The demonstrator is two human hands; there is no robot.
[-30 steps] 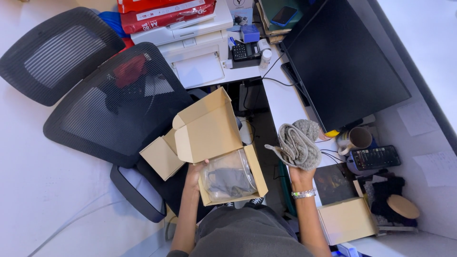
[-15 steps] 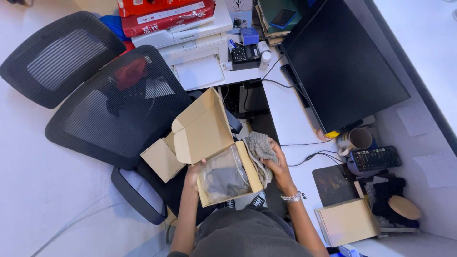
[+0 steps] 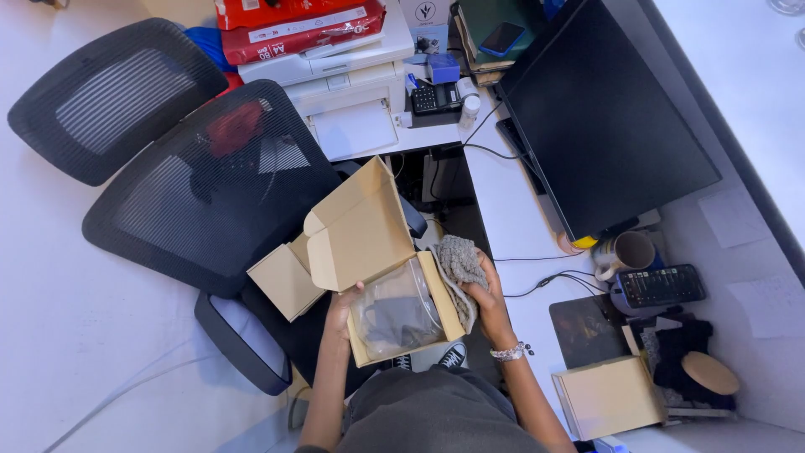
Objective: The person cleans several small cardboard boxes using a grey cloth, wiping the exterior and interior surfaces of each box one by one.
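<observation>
While lid up: open cardboard box (image 3: 369,252) w/ clear bag (image 3: 396,312) inside, left hand (image 3: 342,306) gripping; right hand (image 3: 485,294) clutching grey cloth (image 3: 459,262).

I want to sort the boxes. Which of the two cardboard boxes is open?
The box in the left hand is open: its lid stands up and a clear bag lies inside. The smaller box on the desk at lower right is closed.

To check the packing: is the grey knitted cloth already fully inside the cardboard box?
No, the grey knitted cloth is in the right hand at the cardboard box edge.
</observation>
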